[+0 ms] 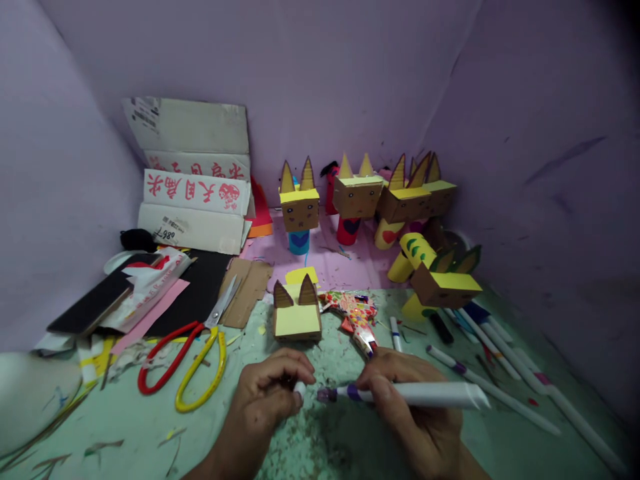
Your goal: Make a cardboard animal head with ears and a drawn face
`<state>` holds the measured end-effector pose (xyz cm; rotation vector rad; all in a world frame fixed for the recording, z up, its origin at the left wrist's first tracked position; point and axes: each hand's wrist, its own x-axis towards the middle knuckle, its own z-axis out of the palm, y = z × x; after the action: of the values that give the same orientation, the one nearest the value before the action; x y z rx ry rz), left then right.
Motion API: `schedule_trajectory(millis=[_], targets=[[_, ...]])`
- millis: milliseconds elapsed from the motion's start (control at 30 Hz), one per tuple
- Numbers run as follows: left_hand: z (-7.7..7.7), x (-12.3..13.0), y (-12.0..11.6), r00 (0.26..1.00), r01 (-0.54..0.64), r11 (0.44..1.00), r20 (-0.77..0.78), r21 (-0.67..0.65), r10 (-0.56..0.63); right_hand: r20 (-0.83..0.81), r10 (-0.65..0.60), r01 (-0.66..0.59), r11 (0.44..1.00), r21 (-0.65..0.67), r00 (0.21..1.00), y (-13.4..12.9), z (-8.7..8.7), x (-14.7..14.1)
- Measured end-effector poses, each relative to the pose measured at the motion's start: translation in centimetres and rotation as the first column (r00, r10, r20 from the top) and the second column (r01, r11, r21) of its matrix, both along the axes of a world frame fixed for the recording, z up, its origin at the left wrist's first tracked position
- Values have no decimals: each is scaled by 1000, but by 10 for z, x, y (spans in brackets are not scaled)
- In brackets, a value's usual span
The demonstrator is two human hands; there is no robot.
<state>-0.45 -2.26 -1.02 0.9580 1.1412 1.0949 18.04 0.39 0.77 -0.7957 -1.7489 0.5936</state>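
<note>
My right hand (pixel 407 400) grips a white marker (pixel 435 394) with a purple band; its dark purple end points left toward my left hand. Pinched between the thumb and fingers of my left hand (pixel 270 393) is a small white piece (pixel 299 388). A short gap separates this piece from the marker's purple end. Just beyond my hands sits a small cardboard box head (pixel 298 321) with a pale yellow top and two brown pointed ears. A shiny patterned wrapper (pixel 356 313) lies to the right of the box.
Open scissors (pixel 200 357) with red and yellow handles lie at the left. Several cardboard animal figures (pixel 300 213) stand at the back. Folded cardboard (pixel 195 200) leans against the wall. More markers (pixel 493 390) lie at the right on the green table (pixel 240 427).
</note>
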Motion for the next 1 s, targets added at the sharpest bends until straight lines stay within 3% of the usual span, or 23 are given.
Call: schedule_trajectory(millis=[233,367,600,767,867,1000], targets=[[13,10,1,981,-123,975,123,-185,148,35,18,-17,999,-29,999,0,-2,1],[12,10,0,961,-197,961,155,-194,228,21,34,-34,999,-25,999,0,-2,0],[7,10,-2,941,-236,954,201,-185,271,42,46,-45,998,-34,998,0,-1,-1],[4,9,-5,945,-216,969,225,-121,238,-10,32,-32,996,-78,999,0,-5,-2],[1,8,-6,962,-149,982,213,-116,172,-162,-86,43,967,-251,983,-1,-10,-5],[2,9,-3,999,-39,997,-24,-74,37,-283,-196,73,916,-393,939,-2,-14,-10]])
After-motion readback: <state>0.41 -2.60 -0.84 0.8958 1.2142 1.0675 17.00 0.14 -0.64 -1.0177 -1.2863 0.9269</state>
